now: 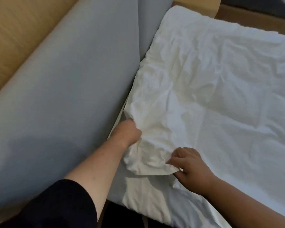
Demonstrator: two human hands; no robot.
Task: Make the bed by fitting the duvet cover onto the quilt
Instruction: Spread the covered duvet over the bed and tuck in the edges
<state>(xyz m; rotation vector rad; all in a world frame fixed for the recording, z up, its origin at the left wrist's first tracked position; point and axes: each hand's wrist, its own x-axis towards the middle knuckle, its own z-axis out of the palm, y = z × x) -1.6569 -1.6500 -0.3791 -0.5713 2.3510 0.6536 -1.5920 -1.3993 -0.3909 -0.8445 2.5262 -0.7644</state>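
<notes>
Fingers of the left hand [127,132] vanish inside the white duvet cover [204,83] on the bed, grip unseen, probably seating the quilt corner, while the right hand [190,168] pinches its hem for tension.

Both hands [190,167] prob. gripping duvet cover [204,83].

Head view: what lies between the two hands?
A bunched white corner of the duvet cover, between left hand and right hand, in the head view.
</notes>
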